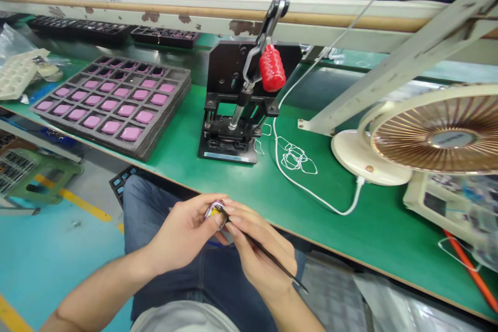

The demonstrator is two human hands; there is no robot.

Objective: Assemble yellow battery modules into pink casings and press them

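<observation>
A small yellow-and-silver part [215,212] is pinched by the left hand [182,233], a slender black pick [290,276] by the right hand [259,254], off the surface's [330,228] near edge; pink pads [131,133] are seated in a foam tray [163,119] at far left.

Probably a factory workshop; green workbench [373,228], hand press [229,75].

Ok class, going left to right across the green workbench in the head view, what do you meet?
Grey foam tray of pink pads, black press with red handle, white cable, cream round fan.
</observation>
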